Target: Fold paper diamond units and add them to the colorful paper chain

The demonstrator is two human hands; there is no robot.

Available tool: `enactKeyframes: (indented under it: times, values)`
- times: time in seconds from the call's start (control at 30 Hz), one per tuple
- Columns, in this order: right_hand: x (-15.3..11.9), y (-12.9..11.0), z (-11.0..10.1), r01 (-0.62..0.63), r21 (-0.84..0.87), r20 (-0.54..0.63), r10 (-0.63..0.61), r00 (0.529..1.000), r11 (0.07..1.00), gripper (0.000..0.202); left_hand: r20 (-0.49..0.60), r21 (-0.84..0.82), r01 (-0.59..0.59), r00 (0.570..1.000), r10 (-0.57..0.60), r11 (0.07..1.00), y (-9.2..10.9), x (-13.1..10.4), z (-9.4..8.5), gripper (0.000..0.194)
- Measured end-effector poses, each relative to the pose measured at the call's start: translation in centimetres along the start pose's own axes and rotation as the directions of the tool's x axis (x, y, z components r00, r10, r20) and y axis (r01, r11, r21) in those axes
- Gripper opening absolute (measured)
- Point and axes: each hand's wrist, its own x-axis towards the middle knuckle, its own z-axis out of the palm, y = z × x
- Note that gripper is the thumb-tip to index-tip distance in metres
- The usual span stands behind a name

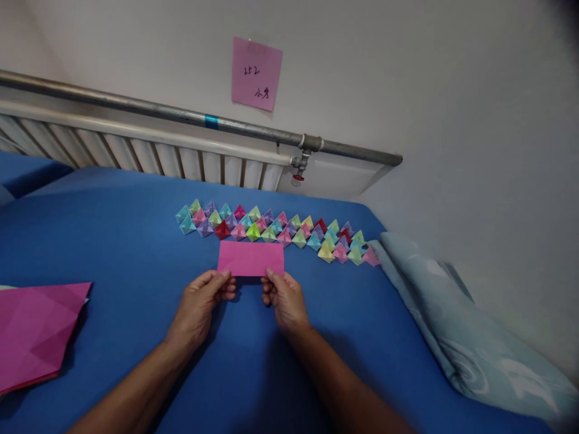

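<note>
A pink paper rectangle (251, 258), wider than it is tall, is held up above the blue surface (149, 259). My left hand (203, 298) pinches its lower left corner between thumb and fingers. At the lower right corner, my right hand (284, 295) pinches it the same way. Just beyond the paper, rows of small folded paper pieces (253, 231) in many colours stretch from left to right. The paper's top edge comes close to the front row in the view.
Large pink sheets (36, 331) lie at the left. A light blue patterned cloth (452, 325) is bunched along the right side. Behind the surface are a white radiator (167, 158), a metal pipe (149, 108) with a valve, and a pink note (256, 73) on the wall.
</note>
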Motion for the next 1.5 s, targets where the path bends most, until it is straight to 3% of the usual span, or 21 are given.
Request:
enactKeyframes:
  times: [0.3,0.53,0.7,1.03,1.37,1.5]
  values:
    - [0.0,0.7,-0.1,0.048,-0.044,0.030,-0.047,0.998,0.998,0.030,0.035,0.017,0.030,0.999,-0.031,0.999,-0.5,0.1,0.0,0.038]
    - [-0.2,0.3,-0.1,0.041,-0.007,0.020,-0.041,0.999,0.999,0.029,0.036,0.024,-0.139,0.990,0.138,0.990,-0.1,0.6,-0.7,0.055]
    - [-0.4,-0.1,0.0,0.026,0.017,-0.004,-0.026,1.000,1.000,0.031,0.081,0.089,-0.237,0.970,0.230,0.967,0.1,0.6,-1.0,0.054]
    - [-0.2,0.1,-0.3,0.038,-0.014,0.025,-0.038,0.999,0.999,0.034,0.038,0.093,-0.166,0.986,0.163,0.982,0.3,0.9,-1.3,0.050]
    - [0.0,0.4,-0.7,0.077,-0.040,0.083,-0.073,0.994,0.996,0.032,0.159,0.281,-0.141,0.982,0.099,0.949,0.5,0.9,-1.4,0.036]
    - [0.1,-0.1,-0.9,0.120,-0.047,0.096,-0.115,0.989,0.992,0.028,0.160,0.310,-0.133,0.983,0.086,0.941,0.6,1.1,-1.6,0.033]
